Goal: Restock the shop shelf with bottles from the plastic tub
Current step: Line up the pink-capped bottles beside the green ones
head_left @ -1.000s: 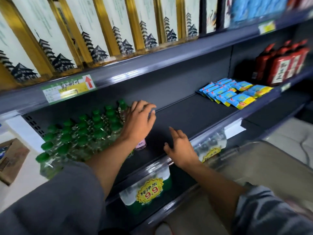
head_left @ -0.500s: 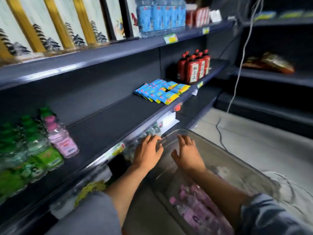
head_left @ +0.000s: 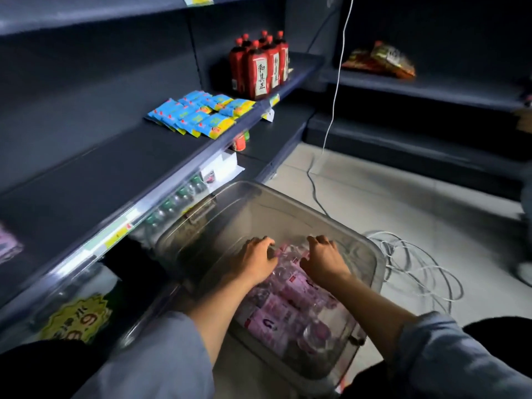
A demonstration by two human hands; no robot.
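Note:
A clear plastic tub (head_left: 288, 197) stands on the floor beside the dark shop shelf (head_left: 86, 182). Several small pink-labelled bottles (head_left: 276, 315) lie heaped in its near half. Both hands are down inside the tub on top of the heap. My left hand (head_left: 256, 257) lies over the bottles with curved, spread fingers touching them. My right hand (head_left: 324, 256) has its fingers curled down round a bottle, which they mostly hide. One pink-labelled bottle (head_left: 7, 246) shows blurred on the shelf at the far left edge.
Blue and yellow packets (head_left: 198, 113) and red bottles (head_left: 259, 67) sit further right on the shelf. Green-capped bottles (head_left: 178, 197) fill the shelf below. A white cable (head_left: 417, 263) coils on the floor right of the tub. Snack bags (head_left: 380, 60) lie on a far shelf.
Both hands left the shelf, passed over the tub's rim and dropped onto the bottles inside. The view swung right and down from the shelf to the tub.

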